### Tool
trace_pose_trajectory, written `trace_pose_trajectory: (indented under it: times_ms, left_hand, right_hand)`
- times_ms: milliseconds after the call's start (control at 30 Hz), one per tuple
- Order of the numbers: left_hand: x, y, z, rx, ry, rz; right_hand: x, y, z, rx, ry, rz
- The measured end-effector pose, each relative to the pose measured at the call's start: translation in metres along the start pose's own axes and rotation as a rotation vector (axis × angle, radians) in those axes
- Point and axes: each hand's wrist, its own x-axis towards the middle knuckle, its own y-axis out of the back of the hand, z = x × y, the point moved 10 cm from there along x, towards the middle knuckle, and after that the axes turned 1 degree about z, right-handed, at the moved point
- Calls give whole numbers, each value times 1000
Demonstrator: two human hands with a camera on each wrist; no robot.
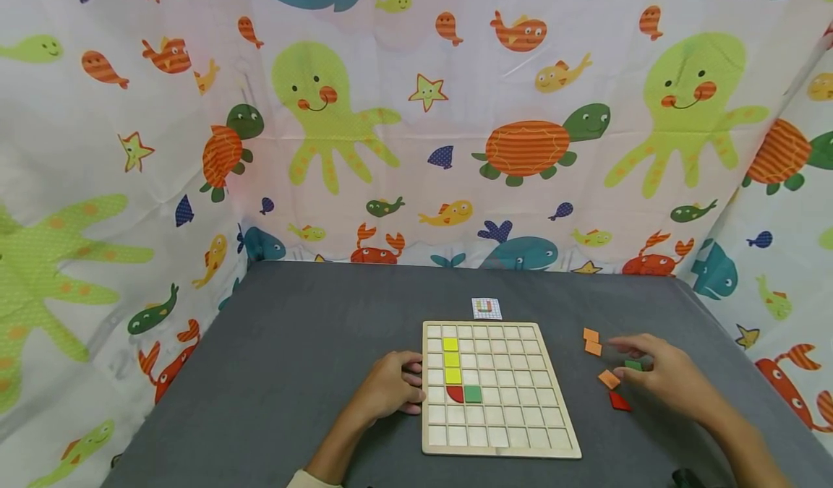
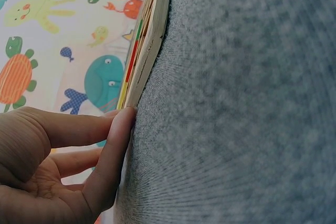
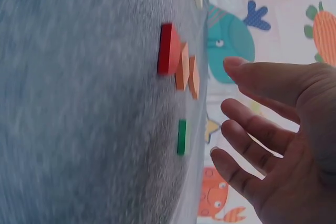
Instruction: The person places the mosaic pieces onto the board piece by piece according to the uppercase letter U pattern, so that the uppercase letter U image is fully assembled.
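Observation:
A wooden grid board [image 1: 501, 450] lies flat on the table. Three yellow squares [image 1: 452, 360] run down one of its columns, with a red rounded piece [image 1: 455, 394] below them and a green square [image 1: 473, 394] beside that. My left hand [image 1: 389, 384] touches the board's left edge with its fingertips; the left wrist view shows them against the rim. To the right of the board, my right hand [image 1: 670, 372] hovers with fingers spread and holds nothing. Below it are a loose green piece [image 3: 181, 137], orange pieces [image 1: 609, 379] and a red rounded piece [image 3: 168, 51].
A small printed card [image 1: 486, 308] with a coloured grid pattern lies behind the board. Two more orange squares [image 1: 591, 340] lie right of the board. A dark object [image 1: 686, 478] shows at the front edge. A sea-animal curtain [image 1: 403, 134] surrounds the grey table [image 1: 306, 329].

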Motion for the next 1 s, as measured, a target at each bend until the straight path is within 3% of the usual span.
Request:
trace_pose_trajectory:
  times_ms: [233,500,1000]
  left_hand:
    - [0,0,-1,-2,0,0]
    - [0,-1,-1,4,-3,-2]
    - [0,0,-1,5,-6,8]
  right_hand:
    - [-3,6,19,-19,-26,-1]
    - [-3,3,38,-33,-84,-72]
    - [0,-6,48,-39,-93,-142]
